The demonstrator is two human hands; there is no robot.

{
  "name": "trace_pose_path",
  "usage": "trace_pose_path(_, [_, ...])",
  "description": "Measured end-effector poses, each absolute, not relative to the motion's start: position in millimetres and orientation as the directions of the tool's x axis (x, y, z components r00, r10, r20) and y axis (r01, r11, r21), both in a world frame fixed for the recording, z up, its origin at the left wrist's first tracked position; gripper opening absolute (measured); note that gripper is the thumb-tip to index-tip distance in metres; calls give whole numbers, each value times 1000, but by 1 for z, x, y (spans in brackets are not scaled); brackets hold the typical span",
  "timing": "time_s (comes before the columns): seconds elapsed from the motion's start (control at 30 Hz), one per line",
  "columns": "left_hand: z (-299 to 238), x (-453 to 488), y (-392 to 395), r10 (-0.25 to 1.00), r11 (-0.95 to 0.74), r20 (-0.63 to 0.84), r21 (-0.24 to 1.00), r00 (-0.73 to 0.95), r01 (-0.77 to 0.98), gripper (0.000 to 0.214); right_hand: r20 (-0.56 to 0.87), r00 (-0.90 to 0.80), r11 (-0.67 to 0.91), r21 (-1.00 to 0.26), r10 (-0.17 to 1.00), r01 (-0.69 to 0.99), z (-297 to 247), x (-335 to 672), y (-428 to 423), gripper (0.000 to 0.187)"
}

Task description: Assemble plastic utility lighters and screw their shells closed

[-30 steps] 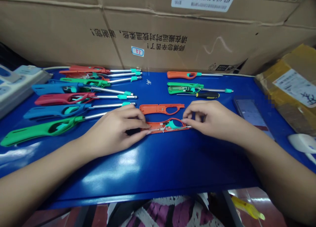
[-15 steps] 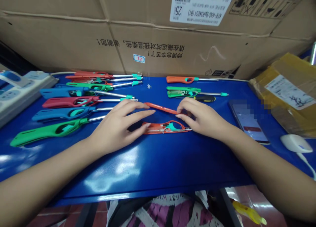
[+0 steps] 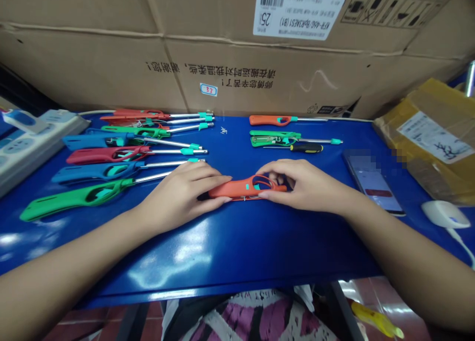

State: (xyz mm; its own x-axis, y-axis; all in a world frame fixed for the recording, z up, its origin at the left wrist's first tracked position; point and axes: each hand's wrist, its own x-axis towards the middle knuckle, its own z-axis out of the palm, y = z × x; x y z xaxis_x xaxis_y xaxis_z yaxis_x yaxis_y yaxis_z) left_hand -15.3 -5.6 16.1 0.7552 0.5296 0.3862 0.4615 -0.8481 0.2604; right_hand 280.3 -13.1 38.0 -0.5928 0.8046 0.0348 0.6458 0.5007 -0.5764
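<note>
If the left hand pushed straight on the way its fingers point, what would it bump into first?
The left hand is touching the orange casing. Going on along it, it would probably meet the right hand first; depth is hard to judge.

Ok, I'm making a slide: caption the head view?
Left hand and right hand hold an orange lighter casing over a blue tabletop.

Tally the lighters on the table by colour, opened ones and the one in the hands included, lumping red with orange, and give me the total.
Red or orange lighters: 5
Green lighters: 3
Blue lighters: 2
Total: 10
</note>
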Motion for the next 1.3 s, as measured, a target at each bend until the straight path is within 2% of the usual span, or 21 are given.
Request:
trace_pose_path(0.1, [15, -15, -6, 549, -833, 344, 297, 762, 466, 30, 56, -667, 624, -420, 743, 659, 39, 282, -14, 39])
trace_pose_path(0.23, [15, -13, -8, 578, -810, 293, 322, 762, 490, 29, 64, -687, 662, -341, 724, 667, 39, 282, -15, 36])
trace_pose_path(0.57, [13, -9, -12, 600, -788, 292, 375, 744, 488, 29, 26, -679, 630, -399, 734, 666, 39, 282, -16, 32])
trace_pose_path(1.0, [11, -8, -15, 631, -755, 251, 418, 734, 506, 32, -10, -666, 625, -333, 746, 706, 39, 282, -17, 37])
trace_pose_path(1.1, [12, -7, -17, 633, -761, 240, 370, 736, 533, 33, -5, -686, 664, -244, 728, 706, 40, 281, -19, 35])
trace_pose_path(1.23, [15, -5, -21, 593, -805, 232, 169, 771, 568, 36, 22, -746, 745, -91, 665, 661, 38, 279, -21, 34])
trace_pose_path(1.3, [17, -4, -22, 565, -823, 223, 87, 794, 561, 38, 39, -765, 766, -69, 643, 640, 37, 280, -20, 34])
